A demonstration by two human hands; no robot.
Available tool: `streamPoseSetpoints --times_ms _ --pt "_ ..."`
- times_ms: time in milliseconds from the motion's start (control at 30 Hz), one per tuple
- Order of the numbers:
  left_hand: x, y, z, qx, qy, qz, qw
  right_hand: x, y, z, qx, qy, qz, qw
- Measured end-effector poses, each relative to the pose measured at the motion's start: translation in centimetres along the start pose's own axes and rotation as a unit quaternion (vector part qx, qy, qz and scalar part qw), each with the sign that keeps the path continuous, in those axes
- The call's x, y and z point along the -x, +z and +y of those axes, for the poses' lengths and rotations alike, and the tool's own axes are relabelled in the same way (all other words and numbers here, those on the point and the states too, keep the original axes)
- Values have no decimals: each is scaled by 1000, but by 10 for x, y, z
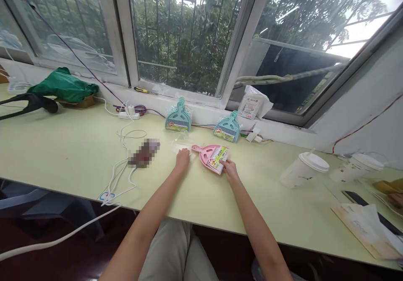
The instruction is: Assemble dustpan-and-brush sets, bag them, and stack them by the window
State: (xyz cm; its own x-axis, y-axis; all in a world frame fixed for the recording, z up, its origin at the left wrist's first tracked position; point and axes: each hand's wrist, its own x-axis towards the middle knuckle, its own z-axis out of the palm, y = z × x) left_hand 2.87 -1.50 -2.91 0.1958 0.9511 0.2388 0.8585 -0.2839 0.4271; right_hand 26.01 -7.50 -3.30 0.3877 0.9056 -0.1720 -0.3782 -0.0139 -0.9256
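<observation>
A pink dustpan and brush set with a green and white label lies near the middle of the table, its handle toward the left. My right hand grips its lower right corner by the label. Left of the handle, my left hand has its fingers closed on the edge of a clear plastic bag, which is hard to make out against the table. Behind stand two teal dustpan sets, one in clear wrap and another further right, both leaning by the wall.
White cables and a blurred-out object lie on the left. Two lidded white cups, a phone and paper packets are on the right. A power strip sits by the wall; the table's front edge is near my forearms.
</observation>
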Motion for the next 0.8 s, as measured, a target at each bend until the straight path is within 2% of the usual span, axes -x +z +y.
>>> streamPoseSetpoints --times_ms 100,233,300,400,467,500,633,733,800 --pt "0 -6 1 6 -30 -4 1000 -4 -4 -2 -2 -3 16 1000" --pt "2 -12 4 9 -24 1 1000 -5 -6 -8 -5 -12 28 1000" --pt "4 -13 6 42 3 23 999 0 -6 -12 13 -12 -9 1000" --pt "9 -9 12 124 80 67 987 8 -3 -18 58 17 -113 992" --pt "13 -6 19 128 138 78 979 11 -1 -19 73 36 -158 984" --pt "15 -5 23 111 160 81 977 12 0 -19 73 40 -162 983" --pt "16 -6 32 20 184 106 977 8 3 -13 30 35 -90 995" --pt "14 -7 29 16 182 132 974 4 6 -6 -9 37 -26 999" --pt "12 -5 27 49 182 136 973 4 8 -3 -17 42 -40 998"
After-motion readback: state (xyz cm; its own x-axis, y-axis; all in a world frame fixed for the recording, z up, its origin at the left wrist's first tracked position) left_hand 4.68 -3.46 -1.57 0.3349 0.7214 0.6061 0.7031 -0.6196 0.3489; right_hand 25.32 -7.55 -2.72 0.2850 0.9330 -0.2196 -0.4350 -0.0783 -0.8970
